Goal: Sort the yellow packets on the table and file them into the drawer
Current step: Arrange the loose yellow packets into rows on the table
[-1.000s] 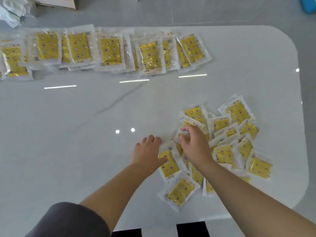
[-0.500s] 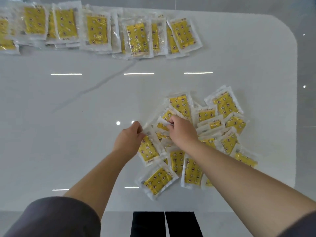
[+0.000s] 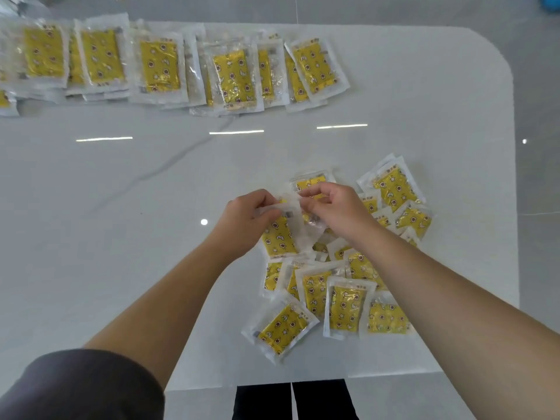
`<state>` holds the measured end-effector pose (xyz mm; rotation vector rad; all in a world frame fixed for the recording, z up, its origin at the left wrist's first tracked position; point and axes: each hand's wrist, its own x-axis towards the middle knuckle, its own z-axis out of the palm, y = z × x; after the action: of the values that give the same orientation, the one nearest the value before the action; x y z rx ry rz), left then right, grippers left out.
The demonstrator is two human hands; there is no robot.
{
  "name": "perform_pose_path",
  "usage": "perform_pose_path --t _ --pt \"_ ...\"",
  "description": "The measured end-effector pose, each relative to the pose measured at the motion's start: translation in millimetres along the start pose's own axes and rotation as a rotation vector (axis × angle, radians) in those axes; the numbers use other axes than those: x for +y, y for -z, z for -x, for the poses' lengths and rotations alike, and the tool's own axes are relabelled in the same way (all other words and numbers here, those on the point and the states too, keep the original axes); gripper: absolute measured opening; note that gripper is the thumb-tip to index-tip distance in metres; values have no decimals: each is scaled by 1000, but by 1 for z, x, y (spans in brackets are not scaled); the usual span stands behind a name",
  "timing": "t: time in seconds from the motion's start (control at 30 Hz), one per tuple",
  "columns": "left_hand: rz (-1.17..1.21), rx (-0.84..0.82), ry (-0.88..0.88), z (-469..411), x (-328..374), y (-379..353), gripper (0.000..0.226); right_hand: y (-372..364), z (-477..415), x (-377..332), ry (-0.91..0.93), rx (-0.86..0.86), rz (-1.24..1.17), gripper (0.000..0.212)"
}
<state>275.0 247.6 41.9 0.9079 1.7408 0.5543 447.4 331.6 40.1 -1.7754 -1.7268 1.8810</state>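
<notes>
The left hand (image 3: pixel 245 219) covers the upper left corner of the held packet (image 3: pixel 280 237). Its clear top edge, where the fingers (image 3: pixel 315 189) of the right hand (image 3: pixel 336 210) also pinch it, is smeared by blur. Whether a second packet lies in that pinch cannot be told. The right forearm (image 3: pixel 424 283) hides part of the loose pile (image 3: pixel 345 304). The far row of packets (image 3: pixel 157 68) runs off the left edge. Print on every packet is too small to read. A blue object (image 3: pixel 550 3) is cut by the top right corner.
</notes>
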Motion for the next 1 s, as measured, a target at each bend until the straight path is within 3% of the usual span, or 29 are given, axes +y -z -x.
perform_pose_path --t 0.07,0.17,0.23,0.3,0.43,0.5,0.53,0.57,0.6,0.67,0.77,1.0 --pt "59 3 47 -5 7 0 14 3 -2 2 -132 19 -220 14" --pt "123 79 117 -12 12 -4 17 3 -1 11 -333 -142 -628 46" --pt "155 109 158 -14 15 -8 16 -2 -1 22 -355 -225 -564 84" --pt "152 105 170 -15 17 -11 14 -5 0 26 -316 -214 -412 102" --pt "254 177 249 -20 8 -15 24 6 -3 32 -270 -49 -262 53" --pt "280 257 329 -23 -4 -17 23 14 -1 35 -289 5 -299 63" --pt "152 276 337 -23 -11 -19 19 18 -2 37 -313 22 -346 75" --pt "-18 265 326 -22 -17 -23 15 23 0 38 -329 28 -424 71" --pt "-178 238 301 -19 -20 -28 19 28 2 39 -336 28 -501 55" --pt "-407 151 232 -15 -21 -42 51 37 6 41 -358 -9 -642 36" --pt "-656 133 144 -11 -16 -65 76 40 13 46 -365 -105 -780 50" --pt "-668 202 266 -22 -13 -79 40 41 17 56 -383 -234 -953 44"
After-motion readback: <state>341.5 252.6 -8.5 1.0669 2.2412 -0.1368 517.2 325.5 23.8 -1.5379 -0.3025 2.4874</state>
